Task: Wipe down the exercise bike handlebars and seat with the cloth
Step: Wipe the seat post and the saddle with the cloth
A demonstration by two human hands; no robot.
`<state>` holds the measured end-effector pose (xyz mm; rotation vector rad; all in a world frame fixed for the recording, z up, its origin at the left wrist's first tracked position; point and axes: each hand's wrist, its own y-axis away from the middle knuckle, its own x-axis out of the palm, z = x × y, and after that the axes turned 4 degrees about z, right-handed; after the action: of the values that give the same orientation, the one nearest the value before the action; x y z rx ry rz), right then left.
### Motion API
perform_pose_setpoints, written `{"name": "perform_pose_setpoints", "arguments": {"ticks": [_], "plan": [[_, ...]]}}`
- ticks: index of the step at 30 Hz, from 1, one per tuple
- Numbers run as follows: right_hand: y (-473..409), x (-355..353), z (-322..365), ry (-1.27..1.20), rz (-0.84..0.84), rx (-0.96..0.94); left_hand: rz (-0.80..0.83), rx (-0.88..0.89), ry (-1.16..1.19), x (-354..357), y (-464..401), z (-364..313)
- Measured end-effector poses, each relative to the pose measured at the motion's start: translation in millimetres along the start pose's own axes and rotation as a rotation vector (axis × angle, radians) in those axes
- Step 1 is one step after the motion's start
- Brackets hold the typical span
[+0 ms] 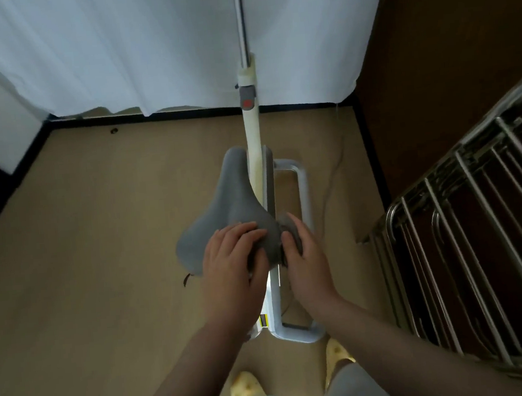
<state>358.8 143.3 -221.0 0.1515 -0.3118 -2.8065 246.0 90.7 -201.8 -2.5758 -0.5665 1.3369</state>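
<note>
The exercise bike's grey seat (228, 197) is right below me, its narrow nose pointing away. A dark grey cloth (273, 244) lies bunched on the seat's rear right part. My left hand (232, 263) lies over the rear of the seat with its fingers pressing on the cloth. My right hand (305, 254) grips the cloth from the right side, thumb on top. The white bike frame (254, 141) rises ahead to a chrome post (240, 19). The handlebars are out of view.
The bike's grey base bar (303, 194) rests on the tan floor (99, 243). A metal folding rack (465, 243) stands close on the right. White curtains (130, 51) hang ahead. A thin cable (333, 172) trails on the floor. My feet in yellow slippers (246, 388) are below.
</note>
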Motion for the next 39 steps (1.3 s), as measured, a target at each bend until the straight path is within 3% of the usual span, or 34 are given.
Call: {"name": "perform_pose_setpoints", "arguments": {"ticks": [7, 12, 17, 22, 26, 30, 35, 39], "plan": [[-54, -17, 6, 0.033, 0.23, 0.029, -0.086, -0.167, -0.038, 14, -4, -17], [-25, -34, -1, 0.0, 0.34, 0.043, -0.155, -0.256, 0.0, 21, -4, -28], [-62, -18, 7, 0.027, 0.307, 0.003, -0.138, -0.32, -0.057, 18, -15, -33], [-29, -26, 10, 0.099, 0.31, -0.03, -0.089, -0.29, -0.096, 7, -30, -25], [-81, -8, 28, 0.137, 0.324, -0.041, -0.088, -0.281, -0.084, 9, -39, -21], [-71, 3, 24, 0.093, 0.233, -0.069, -0.087, -0.276, -0.089, 10, -38, -18], [-68, -17, 24, -0.016, 0.389, 0.021, -0.109, -0.36, -0.157, 14, -43, -26], [-114, 2, 46, -0.004, 0.357, 0.072, -0.078, -0.391, -0.198, 15, -47, -26]]}}
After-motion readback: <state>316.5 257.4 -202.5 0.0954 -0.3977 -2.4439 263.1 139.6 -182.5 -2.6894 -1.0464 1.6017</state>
